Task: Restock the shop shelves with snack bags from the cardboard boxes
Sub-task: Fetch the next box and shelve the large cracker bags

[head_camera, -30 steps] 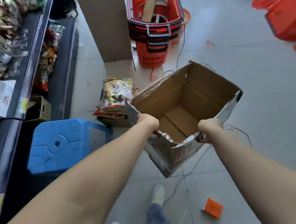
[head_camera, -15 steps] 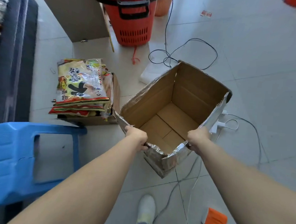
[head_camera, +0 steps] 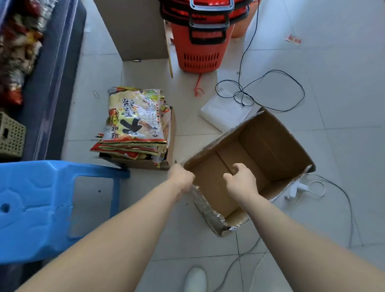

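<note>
An empty box (head_camera: 248, 169) is gripped at its near left rim by the left hand (head_camera: 180, 179), fingers closed on the cardboard. The right hand (head_camera: 241, 180) is held over the open box, fingers loosely curled, nothing grasped. Beyond the left hand, a stack of snack bags (head_camera: 134, 122) is piled on a second box on the floor. Further left, a shelf (head_camera: 56, 69) is seen partly stocked. This box appears finished; the stacked bags are still to be shelved.

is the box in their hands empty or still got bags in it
Empty. The cardboard box is open at the top, and its bare brown floor shows with no bags inside. The left hand holds its rim.
</note>
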The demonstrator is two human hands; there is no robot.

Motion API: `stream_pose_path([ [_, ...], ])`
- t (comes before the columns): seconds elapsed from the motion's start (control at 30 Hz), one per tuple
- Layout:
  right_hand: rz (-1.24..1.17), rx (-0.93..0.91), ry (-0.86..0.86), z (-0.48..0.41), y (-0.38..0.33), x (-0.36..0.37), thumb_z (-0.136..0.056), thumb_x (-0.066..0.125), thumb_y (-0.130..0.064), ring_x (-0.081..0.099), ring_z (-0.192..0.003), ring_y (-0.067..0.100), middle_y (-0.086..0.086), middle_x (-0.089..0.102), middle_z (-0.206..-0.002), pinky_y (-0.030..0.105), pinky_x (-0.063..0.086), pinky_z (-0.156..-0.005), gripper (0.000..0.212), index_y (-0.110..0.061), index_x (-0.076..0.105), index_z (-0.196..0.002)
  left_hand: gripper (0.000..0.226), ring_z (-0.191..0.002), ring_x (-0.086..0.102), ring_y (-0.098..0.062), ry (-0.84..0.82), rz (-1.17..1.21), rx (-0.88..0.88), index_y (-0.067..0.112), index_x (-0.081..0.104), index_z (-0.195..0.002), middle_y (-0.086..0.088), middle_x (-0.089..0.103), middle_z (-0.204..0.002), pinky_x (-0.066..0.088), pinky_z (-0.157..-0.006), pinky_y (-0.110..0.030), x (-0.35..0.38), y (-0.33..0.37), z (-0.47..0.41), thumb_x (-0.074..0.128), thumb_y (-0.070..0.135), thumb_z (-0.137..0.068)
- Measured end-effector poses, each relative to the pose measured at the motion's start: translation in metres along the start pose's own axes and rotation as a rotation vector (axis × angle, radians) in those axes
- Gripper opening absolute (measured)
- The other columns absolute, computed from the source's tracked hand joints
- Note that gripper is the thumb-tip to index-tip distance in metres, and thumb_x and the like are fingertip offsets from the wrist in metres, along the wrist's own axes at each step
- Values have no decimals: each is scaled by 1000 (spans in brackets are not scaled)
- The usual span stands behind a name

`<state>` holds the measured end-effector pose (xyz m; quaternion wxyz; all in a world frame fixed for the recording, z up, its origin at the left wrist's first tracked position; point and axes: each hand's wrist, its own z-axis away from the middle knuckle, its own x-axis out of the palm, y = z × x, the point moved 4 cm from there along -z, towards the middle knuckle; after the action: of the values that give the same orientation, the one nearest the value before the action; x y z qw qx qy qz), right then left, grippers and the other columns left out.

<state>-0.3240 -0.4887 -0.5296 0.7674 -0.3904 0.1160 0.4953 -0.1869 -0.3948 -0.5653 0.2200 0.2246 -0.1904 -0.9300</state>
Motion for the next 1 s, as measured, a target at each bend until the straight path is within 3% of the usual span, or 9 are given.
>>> stream_pose_path([
  [0.07, 13, -68, -21, 3, -41, 8, -95, 49, -19, 44, -130, 25, 10, 47, -142, 28, 36, -101, 48, -9, 40, -142, 27, -94, 61, -30, 24, 39, 28, 3, 55, -114, -17, 62, -108, 52, -88, -39, -37, 12, -1, 57, 3, -87],
  [0.17, 2, -110, -51, 3, -95, 25, -94, 52, -18, 45, -129, 26, 11, 47, -143, 29, 36, -102, 48, -6, 44, -140, 14, -84, 55, -27, 102, 69, 73, 0, 59, -99, -14, 60, -90, 50, -78, -37, -101, 29, -12, 58, 4, -86],
  [0.3, -13, -140, -104, -9, -158, 57, -96, 52, -19, 47, -127, 28, 13, 44, -145, 36, 38, -104, 51, -3, 38, -142, 11, -102, 60, -34, 174, 52, 101, 4, 57, -99, -18, 60, -101, 52, -91, -39, -171, 48, -36, 56, 10, -89],
  [0.4, -65, -124, -119, -29, -196, 82, -95, 54, -23, 44, -130, 30, 16, 44, -144, 36, 37, -104, 54, 1, 38, -141, 9, -84, 57, -26, 221, 14, 127, 10, 52, -89, -9, 57, -90, 47, -79, -32, -211, 64, -66, 59, 16, -89],
  [0.47, -82, -114, -114, -48, -215, 101, -94, 56, -28, 47, -126, 30, 16, 48, -140, 37, 38, -101, 56, 1, 40, -139, 15, -86, 52, -22, 235, 8, 134, 11, 50, -94, -6, 55, -96, 41, -79, -29, -231, 71, -89, 60, 21, -90],
  [0.6, -167, -46, -111, -83, -229, 134, -93, 56, -35, 48, -123, 29, 14, 50, -138, 36, 39, -97, 60, 0, 40, -139, 51, -115, 52, -29, 265, 2, 127, 6, 48, -127, -12, 55, -127, 44, -97, -37, -261, 65, -138, 63, 35, -88],
  [0.77, -305, -27, -169, -125, -223, 166, -94, 53, -40, 44, -127, 27, 12, 44, -143, 32, 35, -97, 63, -2, 36, -142, 94, -137, 33, -32, 194, 79, 109, 7, 26, -146, -15, 30, -151, 31, -112, -46, -271, 48, -198, 70, 52, -77],
  [0.87, -368, -17, -194, -151, -213, 180, -91, 50, -52, 44, -128, 23, 10, 43, -145, 31, 34, -99, 74, -5, 32, -144, 102, -141, 29, -32, 149, 94, 122, 11, 18, -150, -14, 23, -155, 28, -113, -46, -266, 43, -228, 69, 57, -74],
  [1.0, -455, -31, -241, -183, -195, 192, -51, 54, -88, 55, -117, 18, -1, 54, -136, 31, 38, -94, 114, -16, 43, -139, 111, -134, 39, -33, 102, 166, 133, 14, 16, -151, -14, 30, -153, 35, -109, -46, -258, 40, -256, 70, 61, -66],
])
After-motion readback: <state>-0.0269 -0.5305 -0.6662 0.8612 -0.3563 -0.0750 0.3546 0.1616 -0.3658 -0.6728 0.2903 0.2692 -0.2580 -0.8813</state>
